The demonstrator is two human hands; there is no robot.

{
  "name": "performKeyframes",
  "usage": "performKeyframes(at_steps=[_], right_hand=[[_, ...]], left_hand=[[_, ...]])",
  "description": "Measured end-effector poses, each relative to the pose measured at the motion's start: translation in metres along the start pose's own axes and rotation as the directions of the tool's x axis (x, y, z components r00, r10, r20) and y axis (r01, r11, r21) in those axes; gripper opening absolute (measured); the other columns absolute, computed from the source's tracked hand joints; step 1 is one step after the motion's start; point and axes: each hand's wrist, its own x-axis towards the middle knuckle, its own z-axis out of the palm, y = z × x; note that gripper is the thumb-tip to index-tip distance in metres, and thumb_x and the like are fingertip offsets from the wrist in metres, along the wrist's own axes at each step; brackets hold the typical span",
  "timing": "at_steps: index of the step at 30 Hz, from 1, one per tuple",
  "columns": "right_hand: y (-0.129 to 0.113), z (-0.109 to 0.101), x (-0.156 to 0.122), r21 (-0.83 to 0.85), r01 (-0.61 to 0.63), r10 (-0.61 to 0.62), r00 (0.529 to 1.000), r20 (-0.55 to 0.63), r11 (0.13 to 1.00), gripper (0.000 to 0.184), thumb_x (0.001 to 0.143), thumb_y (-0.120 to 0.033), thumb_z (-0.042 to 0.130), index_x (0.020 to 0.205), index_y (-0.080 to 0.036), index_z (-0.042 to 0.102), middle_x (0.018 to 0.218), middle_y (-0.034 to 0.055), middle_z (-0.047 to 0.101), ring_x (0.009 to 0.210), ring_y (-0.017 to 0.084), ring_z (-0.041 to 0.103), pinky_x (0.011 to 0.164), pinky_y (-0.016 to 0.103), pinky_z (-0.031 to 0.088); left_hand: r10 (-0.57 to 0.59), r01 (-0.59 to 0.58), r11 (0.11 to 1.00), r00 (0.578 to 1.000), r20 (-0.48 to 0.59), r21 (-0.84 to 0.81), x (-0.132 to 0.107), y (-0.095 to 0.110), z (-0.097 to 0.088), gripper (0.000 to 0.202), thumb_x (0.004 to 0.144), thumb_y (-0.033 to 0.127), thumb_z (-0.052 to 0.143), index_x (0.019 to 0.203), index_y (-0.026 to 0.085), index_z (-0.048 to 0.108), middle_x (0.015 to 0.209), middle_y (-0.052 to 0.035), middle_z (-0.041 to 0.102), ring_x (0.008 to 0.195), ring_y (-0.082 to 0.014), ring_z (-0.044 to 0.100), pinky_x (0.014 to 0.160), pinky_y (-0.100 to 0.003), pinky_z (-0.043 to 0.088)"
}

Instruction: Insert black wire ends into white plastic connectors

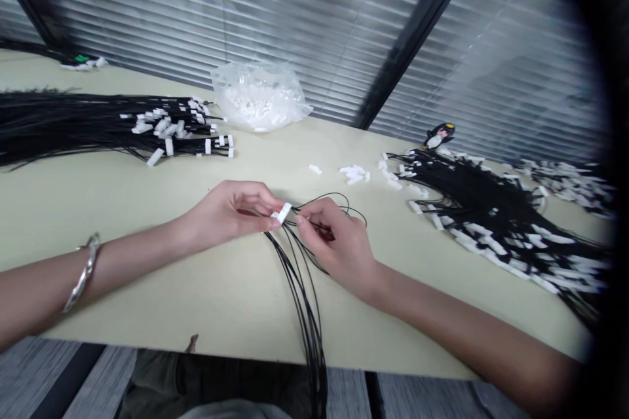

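Between the thumb and fingers of my left hand is a white plastic connector housing, pinched near the middle of the table. Right beside it, my right hand is closed in a pinch on a thin black wire close to the connector. Several black wires run from around the connector down over the table's front edge. A loose loop of black wire curls out behind my right hand. My fingers partly hide where the wires meet the housing.
Black wire bundles with white connectors lie at the left and right. A clear plastic bag of white pieces sits at the back, with loose white connectors nearer. A penguin-like figure stands by the blinds.
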Motion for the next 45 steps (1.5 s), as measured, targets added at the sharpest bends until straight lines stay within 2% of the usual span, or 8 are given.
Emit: performKeyframes(at_steps=[6, 16, 25, 30, 34, 36, 40, 45], right_hand=[[0.001, 0.001, -0.002, -0.054, 0.055, -0.057, 0.998, -0.033, 0.997, 0.014, 0.083, -0.031, 0.047, 0.085, -0.017, 0.051, 0.054, -0.0076, 0.045, 0.048, -0.006, 0.032, 0.049, 0.006, 0.023], [0.000, 0.001, -0.002, -0.108, 0.119, -0.124, 0.991, -0.045, 0.987, 0.016, 0.084, -0.028, 0.047, 0.083, -0.013, 0.053, 0.054, -0.0059, 0.044, 0.048, -0.006, 0.031, 0.049, 0.007, 0.022], [-0.001, 0.002, -0.003, -0.107, 0.110, -0.114, 0.993, -0.037, 0.988, 0.016, 0.086, -0.028, 0.044, 0.084, -0.014, 0.052, 0.055, -0.0059, 0.045, 0.048, -0.006, 0.031, 0.049, 0.006, 0.021], [0.000, 0.001, -0.001, -0.060, 0.049, -0.048, 0.999, 0.021, 0.997, 0.021, 0.087, -0.032, 0.042, 0.086, -0.013, 0.053, 0.054, -0.0051, 0.043, 0.047, -0.006, 0.030, 0.049, 0.007, 0.021], [0.001, 0.000, 0.003, 0.000, -0.021, 0.021, 0.996, 0.091, 1.000, 0.025, 0.087, -0.036, 0.041, 0.089, -0.014, 0.053, 0.053, -0.0052, 0.041, 0.046, -0.005, 0.029, 0.049, 0.007, 0.021], [0.000, -0.001, 0.004, 0.012, -0.028, 0.027, 0.994, 0.103, 1.000, 0.025, 0.087, -0.036, 0.041, 0.090, -0.015, 0.054, 0.054, -0.0051, 0.042, 0.047, -0.005, 0.030, 0.050, 0.007, 0.021], [0.000, -0.001, 0.004, 0.018, -0.019, 0.017, 0.995, 0.097, 1.000, 0.023, 0.087, -0.036, 0.042, 0.092, -0.017, 0.054, 0.053, -0.0055, 0.041, 0.047, -0.005, 0.029, 0.050, 0.006, 0.022], [0.000, -0.001, 0.004, 0.027, -0.041, 0.038, 0.993, 0.110, 0.999, 0.025, 0.087, -0.036, 0.041, 0.092, -0.016, 0.054, 0.052, -0.0052, 0.040, 0.046, -0.005, 0.028, 0.050, 0.007, 0.022]], left_hand=[[0.033, -0.032, 0.999, 0.999, 0.009, -0.023, -0.002, -0.006, 0.000, 0.016, 0.072, 0.022, 0.069, 0.086, 0.016, 0.065, 0.085, -0.0024, 0.068, 0.083, -0.0148, 0.064, 0.082, -0.030, 0.052], [0.027, -0.028, 0.999, 1.000, 0.014, 0.033, -0.004, -0.006, 0.001, 0.017, 0.072, 0.025, 0.068, 0.087, 0.016, 0.066, 0.085, -0.0037, 0.068, 0.086, -0.0177, 0.064, 0.084, -0.033, 0.051], [0.025, -0.027, 0.998, 0.999, 0.020, 0.062, -0.006, -0.001, 0.002, 0.018, 0.073, 0.026, 0.067, 0.086, 0.014, 0.065, 0.086, -0.0049, 0.068, 0.086, -0.0185, 0.064, 0.083, -0.034, 0.052], [0.024, -0.025, 0.998, 0.999, 0.022, 0.058, -0.004, -0.001, 0.002, 0.020, 0.073, 0.025, 0.067, 0.088, 0.013, 0.062, 0.089, -0.0060, 0.067, 0.088, -0.0181, 0.063, 0.083, -0.033, 0.051], [-0.006, 0.007, 1.000, 0.998, 0.060, -0.018, -0.002, 0.002, 0.003, 0.043, 0.074, 0.022, 0.067, 0.113, 0.018, 0.050, 0.086, -0.0035, 0.066, 0.084, -0.0160, 0.063, 0.080, -0.032, 0.050], [-0.013, 0.015, 1.000, 0.996, 0.085, -0.019, -0.002, 0.004, 0.003, 0.049, 0.074, 0.021, 0.066, 0.119, 0.020, 0.048, 0.087, -0.0033, 0.065, 0.084, -0.0157, 0.062, 0.081, -0.032, 0.050], [-0.017, 0.013, 0.999, 0.993, 0.120, 0.033, -0.001, 0.005, 0.002, 0.034, 0.073, 0.023, 0.067, 0.105, 0.016, 0.060, 0.092, -0.0060, 0.066, 0.086, -0.0160, 0.062, 0.080, -0.030, 0.049], [-0.056, 0.053, 0.998, 0.992, 0.113, 0.029, 0.001, 0.007, 0.000, 0.033, 0.072, 0.023, 0.068, 0.103, 0.015, 0.060, 0.092, -0.0070, 0.066, 0.084, -0.0160, 0.062, 0.078, -0.030, 0.049]])
